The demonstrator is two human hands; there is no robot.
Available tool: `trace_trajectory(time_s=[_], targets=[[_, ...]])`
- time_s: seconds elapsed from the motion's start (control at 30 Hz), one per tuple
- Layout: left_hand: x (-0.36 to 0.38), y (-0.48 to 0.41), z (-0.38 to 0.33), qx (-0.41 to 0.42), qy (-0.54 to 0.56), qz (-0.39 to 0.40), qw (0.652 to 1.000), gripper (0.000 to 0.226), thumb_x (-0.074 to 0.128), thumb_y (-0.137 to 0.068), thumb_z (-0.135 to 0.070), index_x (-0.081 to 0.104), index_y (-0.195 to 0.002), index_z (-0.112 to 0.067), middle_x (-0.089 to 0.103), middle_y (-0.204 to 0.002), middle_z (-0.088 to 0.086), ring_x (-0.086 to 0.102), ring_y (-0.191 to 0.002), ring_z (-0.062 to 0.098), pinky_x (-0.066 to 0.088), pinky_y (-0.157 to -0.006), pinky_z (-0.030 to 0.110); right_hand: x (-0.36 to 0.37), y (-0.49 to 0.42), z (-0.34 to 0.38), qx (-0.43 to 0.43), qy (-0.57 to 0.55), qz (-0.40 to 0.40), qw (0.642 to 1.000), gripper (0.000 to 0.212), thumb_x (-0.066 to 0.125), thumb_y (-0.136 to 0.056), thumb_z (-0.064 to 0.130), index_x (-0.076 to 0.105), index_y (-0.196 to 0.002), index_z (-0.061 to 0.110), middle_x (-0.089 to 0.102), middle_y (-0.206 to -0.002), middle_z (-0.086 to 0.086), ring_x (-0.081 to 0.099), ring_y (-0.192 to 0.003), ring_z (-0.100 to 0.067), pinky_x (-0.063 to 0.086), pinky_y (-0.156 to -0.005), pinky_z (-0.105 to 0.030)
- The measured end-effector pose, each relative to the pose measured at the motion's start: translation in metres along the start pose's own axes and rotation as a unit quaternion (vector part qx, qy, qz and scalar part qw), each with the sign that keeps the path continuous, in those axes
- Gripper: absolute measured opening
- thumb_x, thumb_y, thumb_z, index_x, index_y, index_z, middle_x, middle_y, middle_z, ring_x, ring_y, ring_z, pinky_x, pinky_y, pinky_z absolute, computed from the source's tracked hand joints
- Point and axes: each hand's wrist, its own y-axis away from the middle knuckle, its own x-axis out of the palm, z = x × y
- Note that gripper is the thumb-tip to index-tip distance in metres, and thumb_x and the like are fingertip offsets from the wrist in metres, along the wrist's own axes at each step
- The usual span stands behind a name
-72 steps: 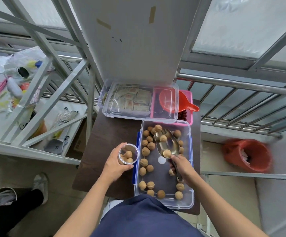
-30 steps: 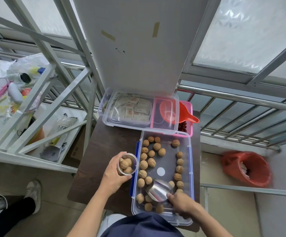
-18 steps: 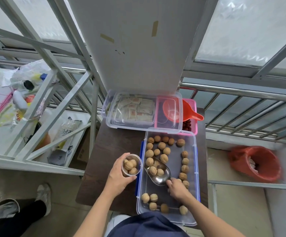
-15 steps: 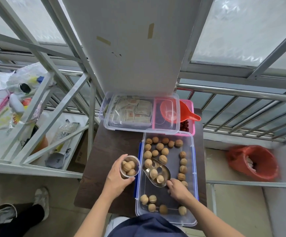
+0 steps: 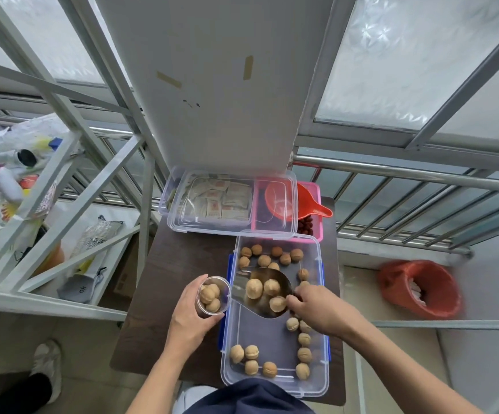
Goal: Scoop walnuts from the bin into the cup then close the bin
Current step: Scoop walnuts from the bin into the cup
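A clear plastic bin (image 5: 323, 380) with blue clips lies open on a small dark table (image 5: 167, 294), with several loose walnuts (image 5: 251, 352) scattered inside. My left hand (image 5: 190, 319) grips a small clear cup (image 5: 212, 295) holding a few walnuts, just left of the bin's rim. My right hand (image 5: 320, 309) holds a metal scoop (image 5: 260, 291) by its handle above the bin. Three walnuts sit in the scoop, whose open end touches the cup's rim. No lid for the bin can be made out.
A closed clear box of packets (image 5: 218, 201) and a pink bin with an orange scoop (image 5: 302, 204) stand at the table's far end. A white pillar and metal railings rise behind. A cluttered shelf frame (image 5: 33, 204) is left, a red-bagged waste bin (image 5: 418, 289) right.
My right hand dragged the scoop through the bin, picked up walnuts, lifted it and swung its mouth left to the cup. My left hand kept the cup beside the bin.
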Motion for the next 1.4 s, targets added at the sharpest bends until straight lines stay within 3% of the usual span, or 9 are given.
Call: trace_trajectory(time_s=[0.2, 0.47, 0.67, 0.73, 0.83, 0.9, 1.0, 1.13, 1.4], targets=[[0.000, 0.003, 0.000, -0.013, 0.029, 0.001, 0.999, 0.094, 0.097, -0.070, -0.017, 0.050, -0.150, -0.033, 0.056, -0.143, -0.018, 0.054, -0.131, -0.002, 0.042, -0.110, 0.021, 0.004, 0.000, 0.046, -0.037, 0.174, -0.077, 0.981, 0.033, 0.038, -0.097, 0.041, 0.060, -0.089, 0.019, 0.072, -0.109, -0.012, 0.067, -0.093, -0.035, 0.041, -0.068, -0.036], [0.000, 0.002, 0.002, -0.031, 0.057, 0.001, 0.998, 0.094, 0.097, -0.069, -0.012, 0.049, -0.146, -0.040, 0.053, -0.138, -0.030, 0.048, -0.125, -0.023, 0.037, -0.101, 0.005, 0.003, 0.023, 0.048, -0.042, 0.223, -0.134, 0.965, 0.028, 0.034, -0.101, 0.044, 0.043, -0.084, 0.023, 0.071, -0.099, -0.005, 0.070, -0.090, -0.031, 0.039, -0.063, -0.037], [0.000, -0.001, 0.009, -0.028, 0.042, 0.003, 0.999, 0.094, 0.097, -0.070, -0.015, 0.051, -0.150, -0.032, 0.058, -0.145, -0.014, 0.053, -0.136, 0.004, 0.040, -0.113, 0.021, 0.016, 0.018, -0.002, 0.059, -0.073, -0.058, 0.994, 0.040, 0.039, -0.100, 0.044, 0.055, -0.079, 0.014, 0.061, -0.076, 0.000, 0.056, -0.066, -0.024, 0.048, -0.063, -0.040], [0.000, -0.001, 0.008, -0.024, 0.038, 0.003, 0.999, 0.094, 0.097, -0.071, -0.014, 0.051, -0.151, -0.031, 0.057, -0.144, -0.014, 0.052, -0.136, 0.005, 0.039, -0.114, 0.024, 0.045, 0.010, -0.021, 0.188, -0.419, 0.091, 0.884, 0.035, 0.044, -0.100, 0.036, 0.055, -0.079, 0.011, 0.050, -0.065, 0.001, 0.041, -0.048, -0.016, 0.037, -0.042, -0.029], [-0.005, 0.004, 0.017, -0.023, 0.018, 0.021, 0.999, 0.095, 0.097, -0.070, -0.014, 0.050, -0.150, -0.030, 0.057, -0.145, -0.015, 0.052, -0.133, -0.005, 0.037, -0.114, 0.017, 0.103, 0.014, -0.031, 0.309, -0.721, 0.228, 0.577, 0.019, 0.051, -0.091, 0.021, 0.051, -0.076, 0.009, 0.031, -0.062, 0.001, 0.023, -0.042, -0.009, 0.018, -0.037, -0.018], [-0.011, 0.007, 0.023, -0.034, 0.007, 0.026, 0.999, 0.094, 0.097, -0.069, -0.012, 0.051, -0.149, -0.031, 0.056, -0.145, -0.017, 0.049, -0.130, -0.016, 0.034, -0.108, 0.003, 0.134, 0.009, -0.032, 0.322, -0.746, 0.229, 0.536, 0.024, 0.048, -0.095, 0.021, 0.050, -0.074, 0.008, 0.031, -0.062, 0.001, 0.026, -0.040, -0.010, 0.019, -0.035, -0.017], [-0.012, 0.006, 0.018, -0.022, 0.005, 0.031, 0.999, 0.091, 0.096, -0.070, -0.013, 0.051, -0.146, -0.034, 0.055, -0.143, -0.020, 0.048, -0.131, -0.014, 0.034, -0.105, -0.002, 0.150, -0.011, -0.036, 0.337, -0.715, 0.155, 0.593, 0.043, 0.038, -0.106, 0.032, 0.052, -0.072, 0.010, 0.038, -0.058, -0.001, 0.030, -0.038, -0.010, 0.022, -0.032, -0.017], [-0.002, -0.002, 0.011, -0.009, 0.002, 0.037, 0.999, 0.090, 0.096, -0.070, -0.015, 0.050, -0.145, -0.034, 0.057, -0.142, -0.018, 0.053, -0.134, -0.002, 0.037, -0.109, 0.004, 0.145, -0.056, -0.038, 0.288, -0.588, 0.039, 0.755, 0.042, 0.038, -0.107, 0.035, 0.056, -0.077, 0.014, 0.048, -0.053, 0.000, 0.038, -0.040, -0.012, 0.031, -0.037, -0.022], [-0.006, 0.000, 0.012, -0.016, -0.022, 0.056, 0.998, 0.094, 0.096, -0.071, -0.016, 0.049, -0.151, -0.033, 0.057, -0.147, -0.017, 0.052, -0.139, 0.000, 0.035, -0.113, 0.007, 0.121, -0.140, -0.036, 0.228, -0.584, -0.046, 0.777, 0.037, 0.040, -0.108, 0.032, 0.061, -0.088, 0.009, 0.055, -0.063, -0.004, 0.051, -0.053, -0.016, 0.042, -0.050, -0.028]])
